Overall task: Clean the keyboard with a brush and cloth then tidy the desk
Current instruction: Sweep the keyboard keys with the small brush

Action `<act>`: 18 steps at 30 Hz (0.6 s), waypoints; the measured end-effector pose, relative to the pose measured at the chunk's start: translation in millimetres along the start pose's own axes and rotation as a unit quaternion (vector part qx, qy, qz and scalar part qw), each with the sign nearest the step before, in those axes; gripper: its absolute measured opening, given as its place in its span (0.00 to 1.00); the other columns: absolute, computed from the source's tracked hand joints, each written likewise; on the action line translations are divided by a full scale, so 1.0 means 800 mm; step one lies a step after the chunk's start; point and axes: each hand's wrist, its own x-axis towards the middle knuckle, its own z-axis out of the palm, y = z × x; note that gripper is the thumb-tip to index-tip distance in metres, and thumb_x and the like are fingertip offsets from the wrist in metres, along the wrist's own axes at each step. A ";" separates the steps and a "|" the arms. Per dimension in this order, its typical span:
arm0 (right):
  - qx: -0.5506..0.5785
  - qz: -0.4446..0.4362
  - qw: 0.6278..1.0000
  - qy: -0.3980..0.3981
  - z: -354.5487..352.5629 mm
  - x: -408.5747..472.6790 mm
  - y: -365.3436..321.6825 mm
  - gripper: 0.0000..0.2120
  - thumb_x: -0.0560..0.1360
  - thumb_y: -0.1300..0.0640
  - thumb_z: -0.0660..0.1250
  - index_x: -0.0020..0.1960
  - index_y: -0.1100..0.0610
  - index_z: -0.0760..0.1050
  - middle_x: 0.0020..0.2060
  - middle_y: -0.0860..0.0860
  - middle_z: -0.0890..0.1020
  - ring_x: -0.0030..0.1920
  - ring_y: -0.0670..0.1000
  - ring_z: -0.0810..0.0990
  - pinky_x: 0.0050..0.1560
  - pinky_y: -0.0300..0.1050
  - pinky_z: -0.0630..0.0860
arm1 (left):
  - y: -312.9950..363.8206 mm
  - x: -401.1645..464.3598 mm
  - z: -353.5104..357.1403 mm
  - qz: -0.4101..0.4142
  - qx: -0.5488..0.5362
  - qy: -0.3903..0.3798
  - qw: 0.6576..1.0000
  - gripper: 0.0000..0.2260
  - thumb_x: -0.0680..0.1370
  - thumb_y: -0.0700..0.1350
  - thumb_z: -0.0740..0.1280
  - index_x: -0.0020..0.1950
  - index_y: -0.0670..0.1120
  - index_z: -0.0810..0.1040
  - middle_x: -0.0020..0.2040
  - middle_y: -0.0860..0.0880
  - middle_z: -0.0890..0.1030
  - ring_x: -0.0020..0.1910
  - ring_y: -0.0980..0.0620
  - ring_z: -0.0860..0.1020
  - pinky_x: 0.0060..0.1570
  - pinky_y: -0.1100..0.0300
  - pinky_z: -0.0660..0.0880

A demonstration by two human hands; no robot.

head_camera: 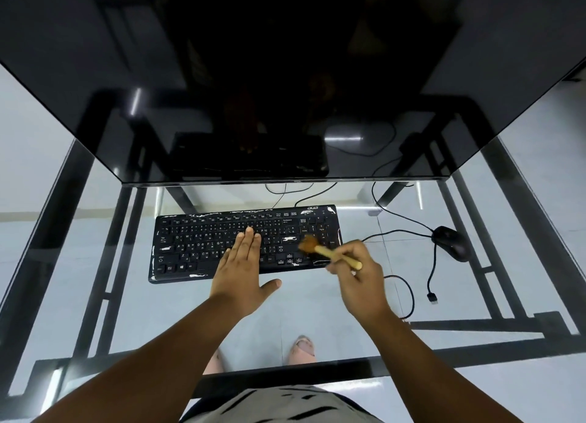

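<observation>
Right hand (360,280) grip pinches the brush (329,253) handle, left hand (242,264) spread flat on the keyboard (190,248): keep that brace and flick bristles outward, away from your grip.

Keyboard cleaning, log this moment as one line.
step: brushing | left hand: flat on keyboard | right hand: holds brush, bristles at right keys | mouse: right, untouched

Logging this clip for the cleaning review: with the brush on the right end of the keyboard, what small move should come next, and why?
Probably a short sweep leftward along the keys. The right hand grips the brush, bristles on the right part of the keyboard, while the left hand lies flat, steadying it. White specks still show along its edges.
</observation>
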 end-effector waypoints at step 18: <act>-0.039 -0.050 0.997 0.038 0.045 -0.020 -0.015 0.06 0.75 0.64 0.66 0.45 0.54 0.73 0.34 0.47 0.83 0.31 0.53 0.78 0.30 0.48 0.72 | -0.040 -0.029 -0.008 -0.039 0.009 0.026 0.999 0.45 0.75 0.69 0.56 0.79 0.46 0.38 0.79 0.50 0.36 0.78 0.51 0.39 0.76 0.51 0.41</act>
